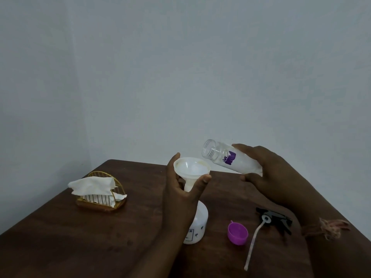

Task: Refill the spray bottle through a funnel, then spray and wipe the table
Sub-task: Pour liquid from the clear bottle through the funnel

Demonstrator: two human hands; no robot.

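Spillage is the risk: right hand (267,173) grasps the tilted clear plastic bottle (224,156) at 2 o'clock of the white plastic funnel (191,167), which left hand (180,189) grips; the mouth is beside the rim, not over it.

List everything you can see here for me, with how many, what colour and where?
funnel: one, white, held above the spray bottle
spray bottle: one, white, mid table, top off
clear bottle: one, purple label, tilted above the funnel
cap: one, purple, right of the spray bottle
spray head: one, black with pale tube, lying at right
napkin holder: one, gold wire, left, holding white napkins
table: one, dark brown
left hand: holds the funnel
right hand: grips the clear bottle
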